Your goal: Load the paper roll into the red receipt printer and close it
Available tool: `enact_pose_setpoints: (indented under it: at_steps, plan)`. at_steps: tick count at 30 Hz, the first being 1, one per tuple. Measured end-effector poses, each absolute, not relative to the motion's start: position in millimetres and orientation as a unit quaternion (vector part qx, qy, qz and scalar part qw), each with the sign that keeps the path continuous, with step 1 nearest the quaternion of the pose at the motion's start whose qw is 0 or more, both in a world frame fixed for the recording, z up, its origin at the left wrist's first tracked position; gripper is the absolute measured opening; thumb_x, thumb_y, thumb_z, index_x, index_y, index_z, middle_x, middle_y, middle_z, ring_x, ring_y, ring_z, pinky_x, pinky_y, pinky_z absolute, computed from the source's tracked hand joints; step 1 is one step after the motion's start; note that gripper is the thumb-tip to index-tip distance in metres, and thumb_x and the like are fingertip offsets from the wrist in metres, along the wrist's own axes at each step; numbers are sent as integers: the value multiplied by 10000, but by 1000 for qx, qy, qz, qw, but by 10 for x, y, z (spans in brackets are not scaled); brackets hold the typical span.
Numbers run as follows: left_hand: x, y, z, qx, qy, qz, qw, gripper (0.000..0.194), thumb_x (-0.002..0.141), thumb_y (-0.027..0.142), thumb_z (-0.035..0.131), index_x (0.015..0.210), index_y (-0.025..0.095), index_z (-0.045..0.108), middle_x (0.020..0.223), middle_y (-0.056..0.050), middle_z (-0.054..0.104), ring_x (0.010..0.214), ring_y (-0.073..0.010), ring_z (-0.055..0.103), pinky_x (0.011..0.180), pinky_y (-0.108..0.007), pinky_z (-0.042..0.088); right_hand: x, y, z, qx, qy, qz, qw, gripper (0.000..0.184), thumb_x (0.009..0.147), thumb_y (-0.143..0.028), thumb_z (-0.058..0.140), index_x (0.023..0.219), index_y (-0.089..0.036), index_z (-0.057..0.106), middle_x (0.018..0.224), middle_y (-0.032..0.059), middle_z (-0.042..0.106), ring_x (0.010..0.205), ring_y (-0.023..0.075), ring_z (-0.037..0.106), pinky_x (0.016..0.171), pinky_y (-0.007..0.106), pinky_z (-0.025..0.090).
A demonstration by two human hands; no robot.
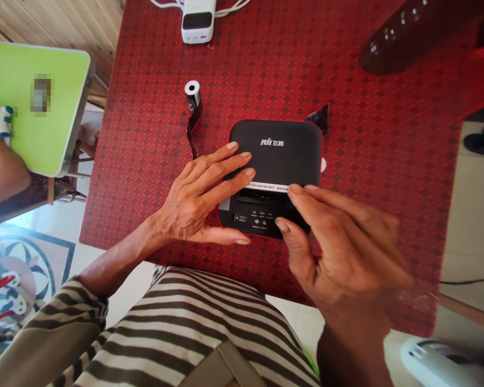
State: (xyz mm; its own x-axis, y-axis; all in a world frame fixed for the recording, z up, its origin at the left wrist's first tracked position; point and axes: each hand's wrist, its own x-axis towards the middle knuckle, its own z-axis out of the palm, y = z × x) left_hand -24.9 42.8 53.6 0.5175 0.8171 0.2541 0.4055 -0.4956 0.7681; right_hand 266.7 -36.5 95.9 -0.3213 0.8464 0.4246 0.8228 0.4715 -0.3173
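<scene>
A black receipt printer (pixel 280 156) with a red rim sits on the red patterned tablecloth (pixel 347 107). A white paper strip (pixel 266 187) shows at its slot. My left hand (pixel 199 196) lies flat on the printer's left side, fingers stretched over the lid and thumb along the front edge. My right hand (pixel 339 247) hovers at the printer's front right, fingers spread and slightly blurred, fingertips near the paper strip and thumb by the front panel. Neither hand holds anything.
A small paper roll (pixel 192 94) with a dark trailing strip stands left of the printer. A white device (pixel 198 20) with cables lies at the far edge. A green table (pixel 44 102) and another person's arm (pixel 2 166) are at the left.
</scene>
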Motion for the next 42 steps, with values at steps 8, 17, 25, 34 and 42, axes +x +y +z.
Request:
enact_pose_setpoints:
  at_steps: [8, 17, 25, 34, 42]
  plan:
    - [-283, 402, 422, 840, 336, 334, 265, 1118, 960, 1152, 841, 1739, 351, 813, 1864, -172, 781, 1860, -596, 634, 1516, -775, 551, 2622, -406, 825, -508, -803, 11, 312, 724, 1229, -201, 819, 1919, -272, 614, 1539, 127, 967, 1410, 370, 937, 1190, 505, 710]
    - [-36, -124, 289, 651, 468, 493, 337, 676, 1251, 679, 855, 1857, 438, 678, 1764, -116, 774, 1622, -413, 776, 1355, -651, 697, 2548, -608, 364, -593, -625, 10, 507, 517, 1271, -447, 764, 1754, -275, 829, 1449, 149, 969, 1195, 380, 972, 997, 527, 787]
    - [11, -178, 290, 525, 468, 487, 517, 586, 1239, 674, 882, 1748, 398, 790, 1761, -90, 844, 1614, -392, 852, 1387, -601, 717, 2438, -853, 148, -613, -646, 73, 449, 579, 1340, -466, 543, 1836, -235, 732, 1425, 165, 941, 1201, 329, 935, 1026, 472, 761]
    - [1, -94, 422, 503, 494, 470, 532, 534, 1184, 614, 924, 1632, 343, 824, 1604, -86, 918, 1462, -379, 898, 1208, -566, 771, 2430, -871, 212, -611, -656, 67, 437, 529, 1335, -433, 569, 1793, -241, 750, 1324, 137, 949, 1095, 298, 934, 966, 430, 758]
    - [34, -57, 460, 468, 501, 470, 557, 520, 1125, 533, 961, 1582, 342, 801, 1577, -82, 907, 1450, -357, 883, 1178, -526, 759, 2420, -867, 133, -614, -654, 46, 441, 523, 1325, -460, 568, 1761, -235, 750, 1360, 160, 939, 1139, 339, 941, 976, 488, 774]
